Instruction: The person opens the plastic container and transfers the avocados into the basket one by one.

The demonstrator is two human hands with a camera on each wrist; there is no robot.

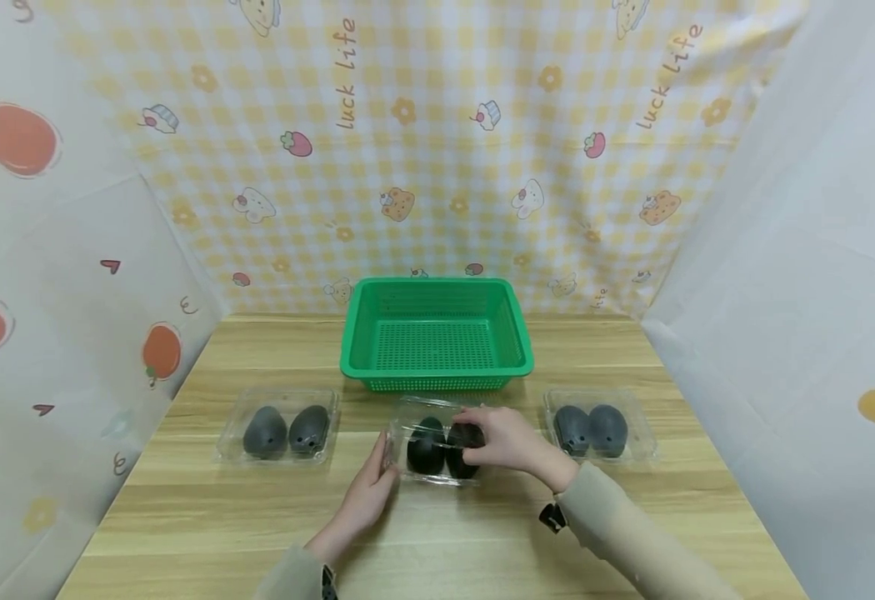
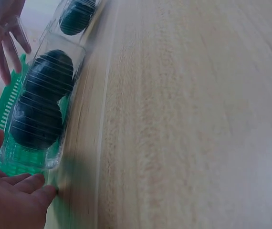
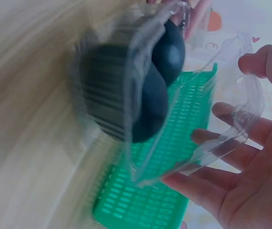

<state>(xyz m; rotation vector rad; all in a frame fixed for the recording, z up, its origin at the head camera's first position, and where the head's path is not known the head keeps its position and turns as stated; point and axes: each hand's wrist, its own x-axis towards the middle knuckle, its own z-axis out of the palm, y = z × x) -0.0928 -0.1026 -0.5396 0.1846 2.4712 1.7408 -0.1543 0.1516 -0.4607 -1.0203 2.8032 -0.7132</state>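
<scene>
In the head view, a clear plastic clamshell box (image 1: pixel 437 479) sits mid-table with two dark, egg-shaped, avocado-like objects (image 1: pixel 426 447) inside. My left hand (image 1: pixel 366 492) holds the box's left end, thumb towards the front; the left wrist view shows the thumb and fingers (image 2: pixel 31 183) on either side of that end. My right hand (image 1: pixel 508 442) is at the box's right side. Its thumb and fingers grip the clear lid (image 3: pixel 250 98), which stands raised at an angle from the base in the right wrist view. Both dark objects (image 3: pixel 150 102) lie in the base.
Behind the box stands a green perforated basket (image 1: pixel 437 372). A clear box (image 1: pixel 227 446) with two dark egg-shaped objects lies at left, a similar box (image 1: pixel 640 425) at right. Patterned cloth (image 1: pixel 437 167) hangs at the back; white sheets flank the table (image 1: pixel 437 550).
</scene>
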